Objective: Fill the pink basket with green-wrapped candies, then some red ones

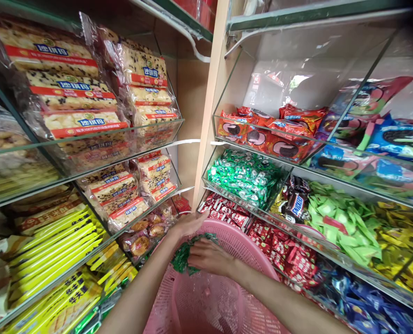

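A pink perforated plastic basket (262,260) stands in front of me between two banks of shelves. My left hand (189,226) is at its far-left rim, thumb side up and fingers closed over the edge, partly hidden. Inside the basket, my right hand (208,256) has its fingers curled into a small heap of green-wrapped candies (182,257) against the far wall; the fingertips are partly buried among them. The basket's near bottom shows bare pink plastic with something small and pale on it. More green-wrapped candies (243,174) fill a clear shelf bin just beyond, to the right.
Glass-fronted shelves hold packaged sesame cakes (84,123) and yellow wafer packs (56,253) on the left. To the right are red cookie packs (272,132), red-wrapped candies (286,250), Snickers bars (297,204) and light-green candies (342,222). A wooden post (211,102) separates both banks.
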Motion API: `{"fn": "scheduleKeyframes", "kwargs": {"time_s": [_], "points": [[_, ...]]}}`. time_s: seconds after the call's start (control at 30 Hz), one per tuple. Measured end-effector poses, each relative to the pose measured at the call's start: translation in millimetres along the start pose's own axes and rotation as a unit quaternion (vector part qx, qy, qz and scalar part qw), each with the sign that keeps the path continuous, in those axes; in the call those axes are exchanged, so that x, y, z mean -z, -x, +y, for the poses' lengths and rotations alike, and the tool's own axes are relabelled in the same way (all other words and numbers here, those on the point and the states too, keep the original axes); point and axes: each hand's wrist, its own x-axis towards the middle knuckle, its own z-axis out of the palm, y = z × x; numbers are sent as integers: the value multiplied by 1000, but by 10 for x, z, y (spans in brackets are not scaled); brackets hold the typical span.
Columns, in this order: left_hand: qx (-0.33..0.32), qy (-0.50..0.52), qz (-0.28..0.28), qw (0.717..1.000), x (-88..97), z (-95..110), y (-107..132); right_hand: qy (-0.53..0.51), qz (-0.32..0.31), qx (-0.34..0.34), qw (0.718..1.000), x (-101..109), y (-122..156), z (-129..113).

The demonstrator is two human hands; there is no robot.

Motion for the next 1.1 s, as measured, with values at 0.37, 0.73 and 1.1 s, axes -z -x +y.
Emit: {"fn": "scheduleKeyframes", "kwargs": {"time_s": [0.37, 0.73, 1.1], "points": [[-24, -49, 3, 999, -68, -25, -39, 19, -10, 58, 998, -173, 19, -97], [-27, -55, -4, 998, -52, 34, -16, 4, -36, 5, 999, -254, 31, -146], [-13, -44, 8, 999, -73, 58, -37, 10, 22, -34, 999, -292, -163, -264]]}}
